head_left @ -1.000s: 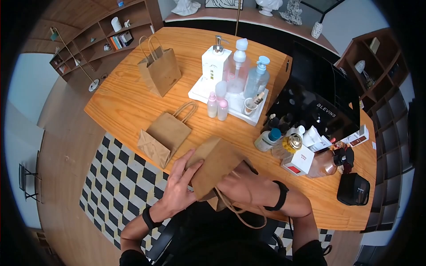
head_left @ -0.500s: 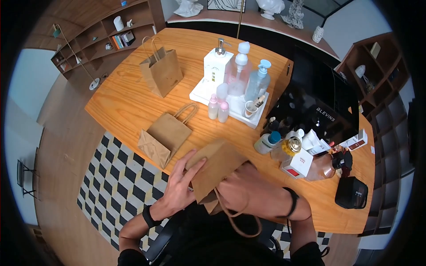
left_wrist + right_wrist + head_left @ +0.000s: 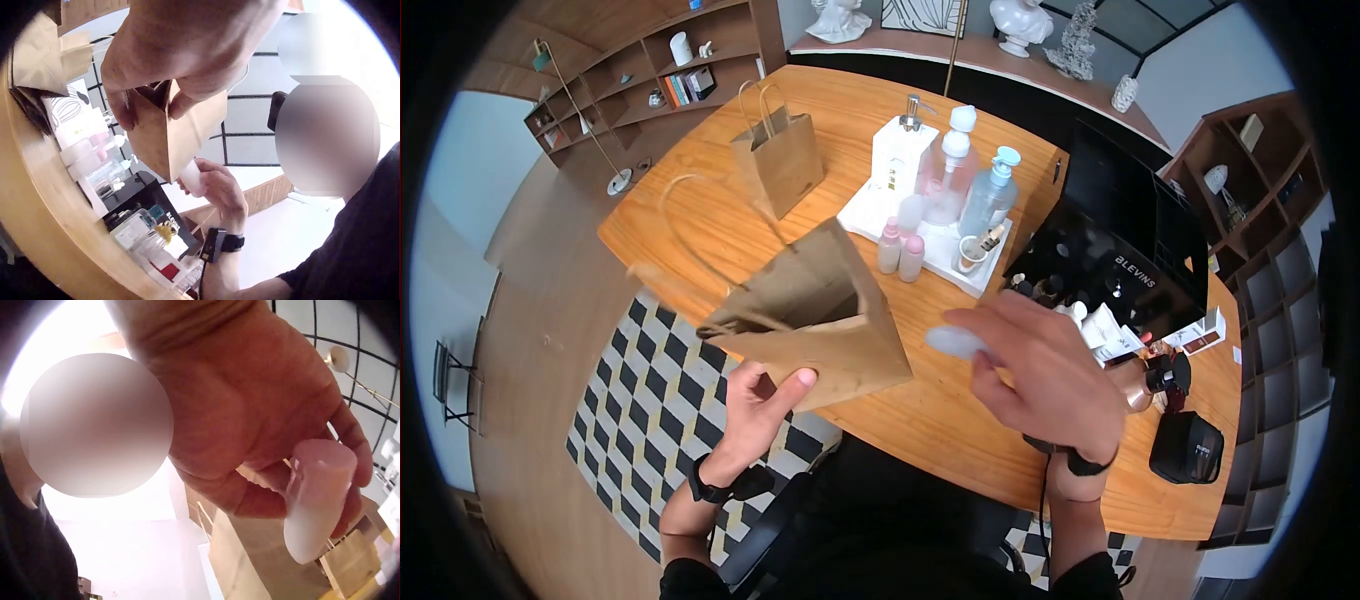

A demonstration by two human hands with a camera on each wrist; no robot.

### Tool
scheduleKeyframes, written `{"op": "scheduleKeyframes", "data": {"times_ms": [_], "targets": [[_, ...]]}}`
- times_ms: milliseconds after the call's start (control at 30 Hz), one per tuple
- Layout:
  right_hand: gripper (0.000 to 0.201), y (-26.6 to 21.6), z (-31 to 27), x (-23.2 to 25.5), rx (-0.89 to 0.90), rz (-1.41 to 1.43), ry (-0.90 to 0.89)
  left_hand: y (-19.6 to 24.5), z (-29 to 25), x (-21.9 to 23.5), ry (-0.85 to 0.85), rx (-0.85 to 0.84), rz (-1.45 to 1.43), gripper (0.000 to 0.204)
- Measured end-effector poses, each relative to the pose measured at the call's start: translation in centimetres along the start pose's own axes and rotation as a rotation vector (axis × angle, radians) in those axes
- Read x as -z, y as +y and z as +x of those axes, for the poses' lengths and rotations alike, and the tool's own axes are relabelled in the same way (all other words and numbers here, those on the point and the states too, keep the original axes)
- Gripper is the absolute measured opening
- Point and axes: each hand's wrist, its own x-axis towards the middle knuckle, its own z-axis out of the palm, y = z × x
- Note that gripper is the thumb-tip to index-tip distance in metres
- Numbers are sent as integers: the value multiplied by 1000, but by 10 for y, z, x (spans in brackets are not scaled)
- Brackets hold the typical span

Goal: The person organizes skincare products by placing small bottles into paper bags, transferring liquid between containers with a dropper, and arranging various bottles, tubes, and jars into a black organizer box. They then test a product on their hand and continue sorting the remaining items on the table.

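Small bottle (image 3: pixel 953 341), pinched by the right hand (image 3: pixel 1055 380), is held at three o'clock from the open paper bag (image 3: pixel 855 350), which the left hand (image 3: pixel 750 425) grips. Transferring the bottle seems in hand; the next move likely calls for a steady bag.

Even, bright light fills the head view, with rounded black corners and a bench (image 3: pixel 945 415) bowed by the lens. Blur softens the right hand (image 3: pixel 1045 375) and bottle (image 3: pixel 955 342). White glare burns out the left wrist view's upper right and the right wrist view's upper left.
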Motion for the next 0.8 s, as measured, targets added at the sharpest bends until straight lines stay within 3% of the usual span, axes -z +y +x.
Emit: {"op": "scheduleKeyframes", "data": {"times_ms": [100,200,267,300,367,433,500,567,633,700,767,800], "targets": [[29,13,10,-26,48,38,-33,-1,-3,7,-40,17,-49,22],[29,13,18,-44,149,129,-82,1,-4,9,-99,150,-86,37],[32,19,19,-50,171,118,-99,4,-2,2,-69,81,-90,32],[36,20,19,-52,192,107,-114,4,-2,1,39,148,-54,31],[37,21,19,-42,150,141,-141,-3,1,13,-72,102,-47,40],[37,20,18,-33,110,174,-165,-8,5,26,-81,129,-17,46],[38,20,17,-30,63,148,-66,-5,6,30,-87,159,19,52],[39,23,16,-30,68,138,-42,19,9,25,118,140,27,59],[39,22,17,-30,73,136,-19,30,14,34,332,9,114,58],[33,18,18,-26,-2,141,-97,29,28,52,489,-304,319,57],[36,24,18,-32,21,117,-39,40,29,63,629,-278,470,57],[39,26,18,-34,42,83,7,41,33,66,656,-376,632,50]]}}
